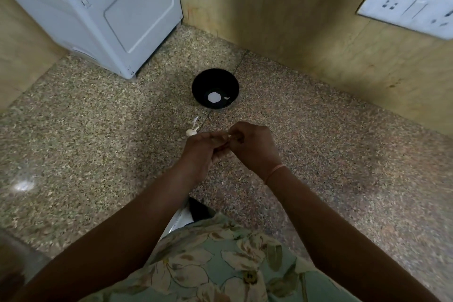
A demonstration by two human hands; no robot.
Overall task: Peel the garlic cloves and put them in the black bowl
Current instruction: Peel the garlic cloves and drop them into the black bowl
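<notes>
While over the middle of the worktop (98, 135), pinches a garlic clove (227, 136) between left hand (201, 152) and right hand (252, 147). Faces black bowl (203, 81), white pieces (213, 97) inside, toward back edge.

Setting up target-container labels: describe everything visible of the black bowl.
The black bowl is round and glossy, standing upright on the speckled stone counter near the wooden wall, beyond the left hand and right hand. Inside lie a small white crescent piece, likely a peeled clove, and a round white spot, possibly glare. Only the counter touches it.

One black bowl (213, 79), one loose garlic clove (190, 132), two hands (199, 154) (253, 148)
</notes>
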